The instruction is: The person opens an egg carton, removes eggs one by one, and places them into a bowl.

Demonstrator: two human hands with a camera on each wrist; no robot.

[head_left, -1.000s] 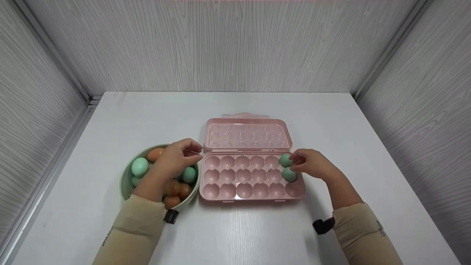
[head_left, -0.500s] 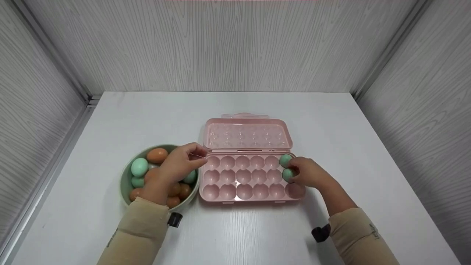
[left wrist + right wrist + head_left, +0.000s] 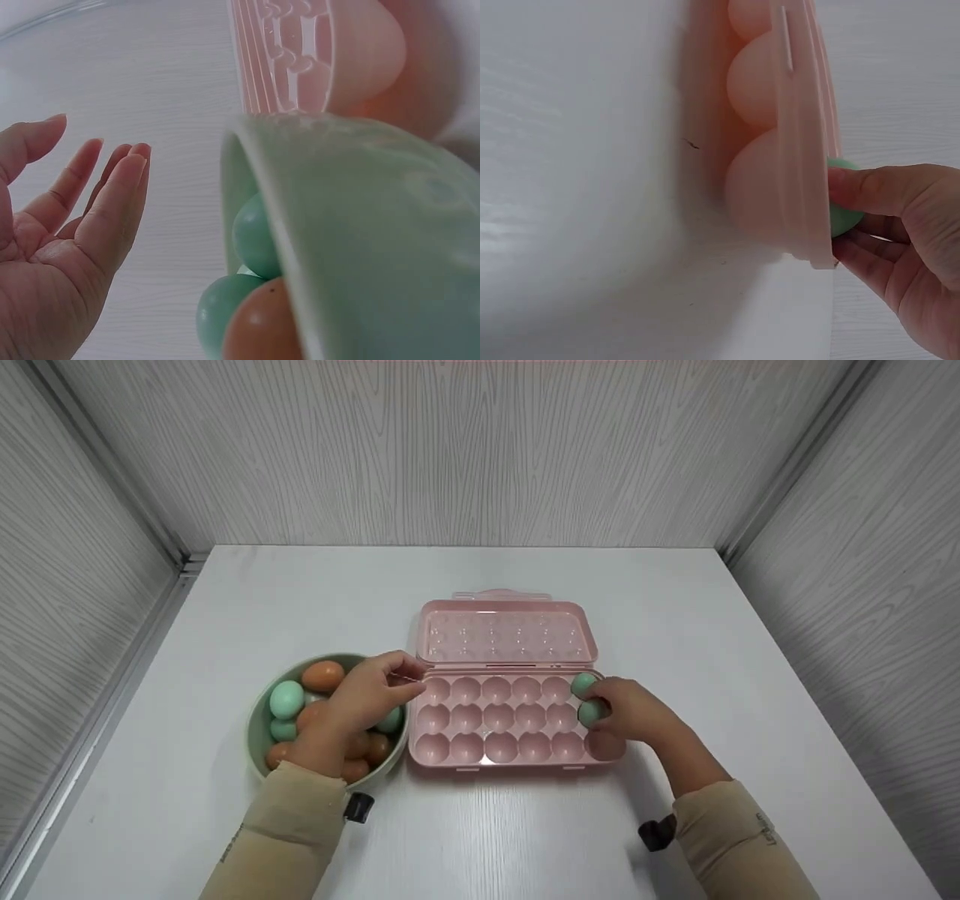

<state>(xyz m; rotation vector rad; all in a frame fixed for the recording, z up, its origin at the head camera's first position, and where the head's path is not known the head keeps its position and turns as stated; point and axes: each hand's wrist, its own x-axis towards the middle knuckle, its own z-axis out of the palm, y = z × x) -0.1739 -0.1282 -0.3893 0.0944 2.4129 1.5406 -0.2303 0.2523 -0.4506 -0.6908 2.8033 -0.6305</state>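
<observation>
My right hand (image 3: pixel 634 710) is at the right end of a pink egg tray (image 3: pixel 516 759), thumb and fingers round a green egg (image 3: pixel 590 712) in the middle row. In the right wrist view the thumb and fingers pinch that green egg (image 3: pixel 845 217) at the tray's rim. Behind it, a second green egg (image 3: pixel 583 684) sits in the back corner cup, partly covered by the fingers. Above the right side of a pale green bowl (image 3: pixel 252 742), my left hand (image 3: pixel 367 694) is relaxed with nothing in it. The left wrist view shows its fingers (image 3: pixel 112 202) apart from the thumb.
Brown eggs (image 3: pixel 322 676) and green eggs (image 3: pixel 286 700) fill the bowl, some hidden under the left forearm. The tray's pink lid (image 3: pixel 508 634) lies folded back behind it. Wood-grain panels (image 3: pixel 480 457) stand at the back and both sides of the white table (image 3: pixel 480 840).
My right hand has come down a little towards the front and closed round the middle-row green egg. My left hand has shifted slightly right, away from the bowl's middle, still with nothing in it.
</observation>
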